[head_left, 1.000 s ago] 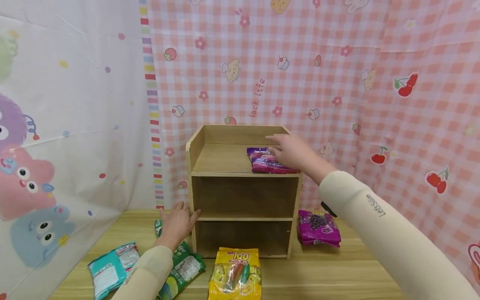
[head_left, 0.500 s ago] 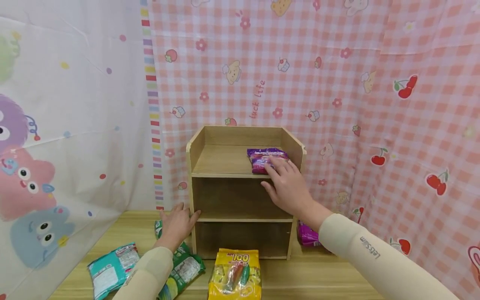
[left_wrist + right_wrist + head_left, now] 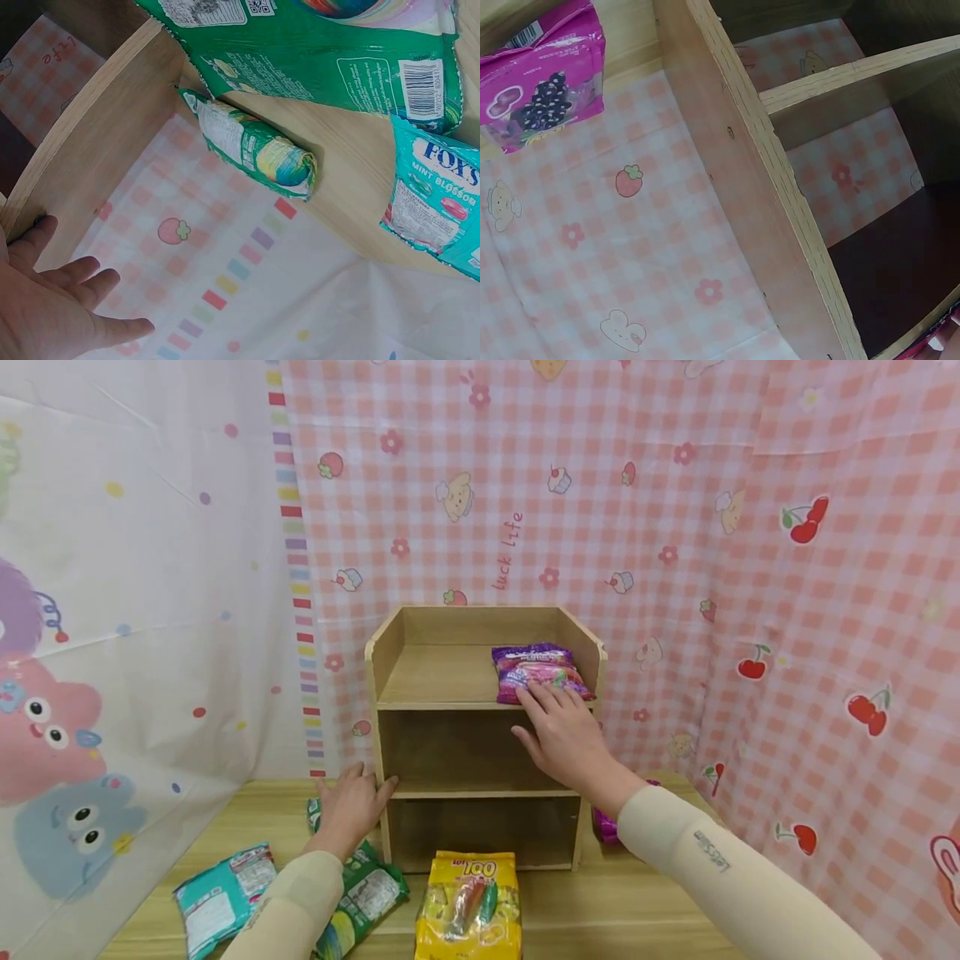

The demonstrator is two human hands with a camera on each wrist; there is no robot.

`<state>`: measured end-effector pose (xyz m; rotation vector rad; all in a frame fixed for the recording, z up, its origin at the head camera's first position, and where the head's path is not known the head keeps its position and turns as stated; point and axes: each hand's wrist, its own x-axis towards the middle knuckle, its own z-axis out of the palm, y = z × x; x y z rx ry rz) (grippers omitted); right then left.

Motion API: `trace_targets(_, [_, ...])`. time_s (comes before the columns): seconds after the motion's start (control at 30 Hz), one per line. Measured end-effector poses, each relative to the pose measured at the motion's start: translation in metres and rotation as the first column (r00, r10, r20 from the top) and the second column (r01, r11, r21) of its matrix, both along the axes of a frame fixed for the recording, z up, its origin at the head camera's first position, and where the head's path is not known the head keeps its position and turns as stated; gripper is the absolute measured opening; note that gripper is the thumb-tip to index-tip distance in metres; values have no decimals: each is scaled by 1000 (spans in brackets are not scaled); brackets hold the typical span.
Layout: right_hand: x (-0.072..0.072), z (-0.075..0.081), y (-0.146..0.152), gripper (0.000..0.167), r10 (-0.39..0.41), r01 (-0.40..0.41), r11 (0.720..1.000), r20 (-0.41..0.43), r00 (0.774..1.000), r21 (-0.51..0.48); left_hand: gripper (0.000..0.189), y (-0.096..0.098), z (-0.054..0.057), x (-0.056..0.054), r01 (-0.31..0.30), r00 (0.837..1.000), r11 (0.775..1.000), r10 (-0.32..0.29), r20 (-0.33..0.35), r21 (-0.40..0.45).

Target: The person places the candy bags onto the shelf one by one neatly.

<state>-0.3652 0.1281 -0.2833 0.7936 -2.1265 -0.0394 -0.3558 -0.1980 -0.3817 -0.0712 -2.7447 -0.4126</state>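
A small wooden shelf (image 3: 480,794) stands on the table. On the right side of its top board lies a purple candy bag (image 3: 534,672). The fingertips of my right hand (image 3: 566,739) touch this bag's front edge, fingers extended. In the right wrist view only a sliver of that bag and fingers shows at the lower right corner. My left hand (image 3: 351,806) rests against the shelf's left side panel, its fingers spread; the left wrist view shows its thumb and fingers (image 3: 101,285) holding nothing.
A yellow candy bag (image 3: 468,906) stands before the shelf. Left of it lie a large green bag (image 3: 367,897), a small green pack (image 3: 251,146) and a teal mint bag (image 3: 225,897). A purple grape candy bag (image 3: 547,90) sits right of the shelf. Printed cloth walls surround the table.
My right hand has come from above the purple bag's right side down and forward to its front edge. The left hand has stayed at the shelf's side.
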Motion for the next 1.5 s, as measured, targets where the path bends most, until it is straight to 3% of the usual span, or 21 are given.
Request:
trace_targets(0.2, [-4, 2, -1, 57, -24, 24, 1000, 17, 1000, 6, 57, 1, 1, 1, 3, 1000, 1000, -3, 2, 1])
trace_targets(0.47, [-9, 9, -1, 60, -23, 23, 1000, 113, 993, 2, 57, 0, 2, 2, 1, 1000, 1000, -1, 6, -11])
trace_targets(0.83, [-12, 18, -3, 65, -52, 55, 998, 250, 967, -5, 56, 0, 1, 3, 2, 1000, 1000, -1, 6, -11])
trace_targets(1.5, [-18, 30, -5, 75, -116, 102, 993, 381, 917, 56, 55, -1, -1, 2, 13, 1000, 1000, -13, -10, 3])
